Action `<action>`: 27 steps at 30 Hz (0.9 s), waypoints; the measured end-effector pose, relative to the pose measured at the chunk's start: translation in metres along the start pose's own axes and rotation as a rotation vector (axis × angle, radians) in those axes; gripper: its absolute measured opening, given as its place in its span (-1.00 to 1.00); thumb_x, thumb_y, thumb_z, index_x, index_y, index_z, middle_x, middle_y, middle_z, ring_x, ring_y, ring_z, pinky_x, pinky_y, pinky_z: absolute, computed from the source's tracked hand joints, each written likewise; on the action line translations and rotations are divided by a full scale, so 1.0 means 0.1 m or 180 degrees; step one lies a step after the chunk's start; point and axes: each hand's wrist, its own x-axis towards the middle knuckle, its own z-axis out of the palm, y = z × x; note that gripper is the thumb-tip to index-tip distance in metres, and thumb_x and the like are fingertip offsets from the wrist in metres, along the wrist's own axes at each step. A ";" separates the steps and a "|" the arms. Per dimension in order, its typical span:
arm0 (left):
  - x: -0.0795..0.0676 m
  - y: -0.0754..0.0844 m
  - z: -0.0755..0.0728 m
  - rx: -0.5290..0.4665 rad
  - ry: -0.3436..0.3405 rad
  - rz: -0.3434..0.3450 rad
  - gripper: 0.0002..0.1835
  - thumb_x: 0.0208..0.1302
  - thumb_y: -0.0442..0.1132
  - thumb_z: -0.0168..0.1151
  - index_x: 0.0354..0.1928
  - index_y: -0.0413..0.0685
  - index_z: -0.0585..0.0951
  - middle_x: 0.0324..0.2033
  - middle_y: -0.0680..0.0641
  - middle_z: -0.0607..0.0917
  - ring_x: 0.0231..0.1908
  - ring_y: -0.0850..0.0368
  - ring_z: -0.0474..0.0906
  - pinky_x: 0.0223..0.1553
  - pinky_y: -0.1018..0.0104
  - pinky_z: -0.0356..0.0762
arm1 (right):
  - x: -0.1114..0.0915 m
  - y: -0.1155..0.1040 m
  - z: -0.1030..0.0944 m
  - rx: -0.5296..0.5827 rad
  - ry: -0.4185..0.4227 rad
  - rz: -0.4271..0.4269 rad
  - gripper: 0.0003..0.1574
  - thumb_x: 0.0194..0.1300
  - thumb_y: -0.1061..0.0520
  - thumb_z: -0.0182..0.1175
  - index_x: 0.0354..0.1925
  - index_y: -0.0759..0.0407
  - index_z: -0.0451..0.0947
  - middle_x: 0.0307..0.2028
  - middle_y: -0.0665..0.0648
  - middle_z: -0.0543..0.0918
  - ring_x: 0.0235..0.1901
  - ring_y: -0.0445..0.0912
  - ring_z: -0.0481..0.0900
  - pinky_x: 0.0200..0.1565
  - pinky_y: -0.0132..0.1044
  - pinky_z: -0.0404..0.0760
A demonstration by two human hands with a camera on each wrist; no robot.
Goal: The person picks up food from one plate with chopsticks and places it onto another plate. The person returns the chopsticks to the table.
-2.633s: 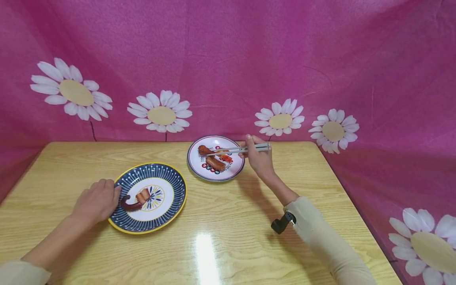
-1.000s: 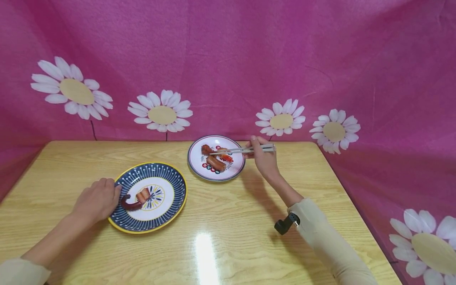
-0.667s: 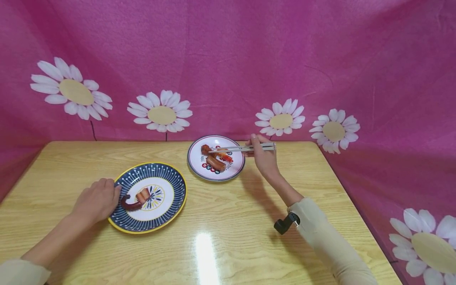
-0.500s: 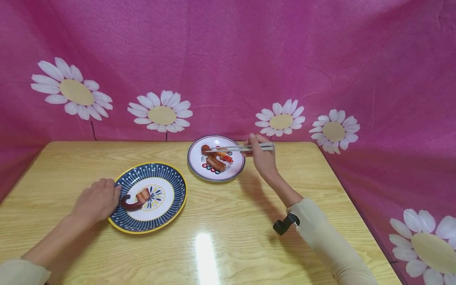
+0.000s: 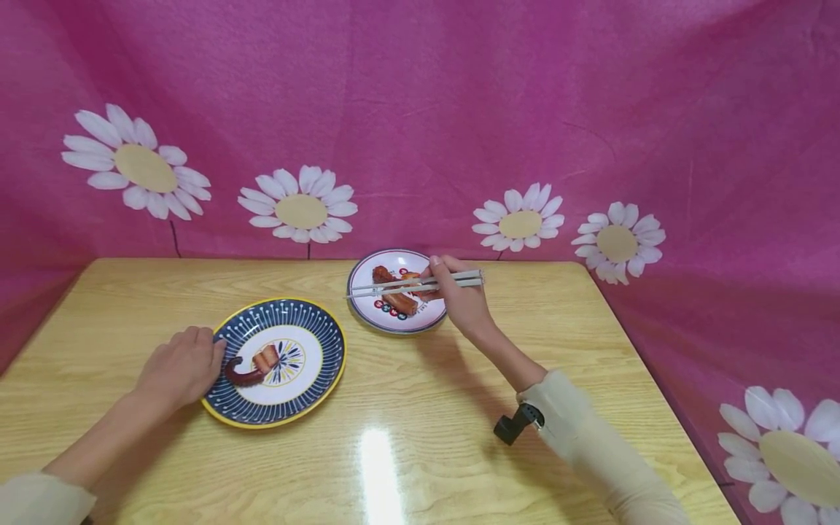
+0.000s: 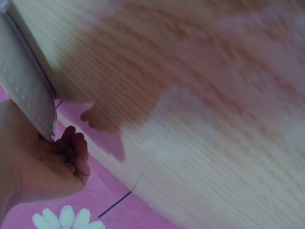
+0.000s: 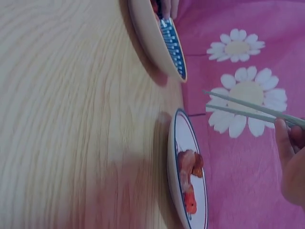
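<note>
My right hand (image 5: 459, 299) holds metal chopsticks (image 5: 453, 280) above the small white plate (image 5: 364, 310). Their slightly parted tips reach past its left rim; the right wrist view shows nothing between them. A fried drumstick (image 5: 382, 274) and a sausage (image 5: 402, 302) lie on this plate. An orange-red shrimp (image 7: 189, 200) beside them is partly hidden in the head view by the hand and chopsticks. My left hand (image 5: 184, 367) grips the left rim of the larger blue-patterned plate (image 5: 321, 379). That plate bears a dark octopus tentacle (image 5: 241, 375) and a striped pork belly piece (image 5: 265, 359).
Both plates stand on a light wooden table (image 5: 420, 408), the small one near its back edge. Behind the table hangs a pink cloth (image 5: 420, 131) printed with white daisies. A black wrist camera (image 5: 515, 423) sticks out from the right sleeve.
The chopsticks have left the drumstick and moved left and toward me, their tips now beyond the small plate's rim. The drumstick stays on that plate. My left hand keeps its place.
</note>
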 end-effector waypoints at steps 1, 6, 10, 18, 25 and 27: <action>0.00 0.00 0.00 0.0007 -0.0007 -0.0001 -0.62 0.50 -0.21 -0.09 -0.20 -0.54 0.41 -0.29 -0.42 0.50 -0.23 -0.34 0.48 -0.23 -0.25 0.47 | -0.01 -0.01 0.02 -0.0012 -0.0058 -0.0012 -0.55 0.56 0.19 -0.01 -0.32 0.60 0.51 -0.39 0.38 0.66 -0.43 -0.12 0.71 -0.34 -0.01 0.69; 0.00 0.00 0.00 0.0017 -0.0018 -0.0007 -0.61 0.50 -0.21 -0.08 -0.19 -0.56 0.41 -0.29 -0.42 0.49 -0.25 -0.33 0.47 -0.22 -0.25 0.47 | -0.06 -0.04 0.10 -0.0046 -0.0386 -0.0010 -0.59 0.55 0.21 -0.01 -0.26 0.60 0.53 -0.35 0.36 0.68 -0.40 0.02 0.73 -0.33 0.15 0.65; 0.00 0.00 -0.01 0.0021 -0.0019 0.0012 -0.62 0.49 -0.21 -0.08 -0.21 -0.54 0.41 -0.33 -0.39 0.49 -0.27 -0.31 0.47 -0.24 -0.24 0.48 | -0.09 -0.05 0.14 0.0041 -0.0614 0.0049 -0.62 0.54 0.22 -0.01 -0.27 0.56 0.53 -0.29 0.45 0.68 -0.34 0.23 0.72 -0.34 0.15 0.65; -0.01 0.00 0.00 0.0033 -0.0005 0.0026 -0.64 0.49 -0.22 -0.08 -0.24 -0.52 0.40 -0.35 -0.38 0.48 -0.29 -0.30 0.47 -0.25 -0.23 0.47 | -0.12 -0.07 0.25 0.0162 -0.0900 0.0162 -0.67 0.51 0.29 0.01 -0.24 0.62 0.51 -0.27 0.43 0.67 -0.34 -0.02 0.72 -0.37 -0.06 0.70; -0.01 0.01 -0.02 0.0024 0.0012 0.0024 -0.64 0.49 -0.22 -0.08 -0.25 -0.51 0.40 -0.34 -0.39 0.48 -0.28 -0.32 0.48 -0.25 -0.25 0.47 | -0.12 -0.13 0.35 -0.0017 -0.1153 0.0083 -0.70 0.50 0.29 0.04 -0.26 0.54 0.58 -0.31 0.33 0.62 -0.41 -0.15 0.67 -0.44 -0.06 0.69; -0.01 0.00 -0.01 0.0024 -0.0008 0.0030 -0.64 0.49 -0.22 -0.08 -0.25 -0.51 0.40 -0.34 -0.38 0.48 -0.29 -0.31 0.47 -0.25 -0.24 0.47 | -0.11 -0.13 0.37 -0.0067 -0.1240 0.0099 -0.70 0.50 0.27 0.04 -0.27 0.50 0.59 -0.32 0.42 0.62 -0.40 -0.15 0.67 -0.43 -0.06 0.69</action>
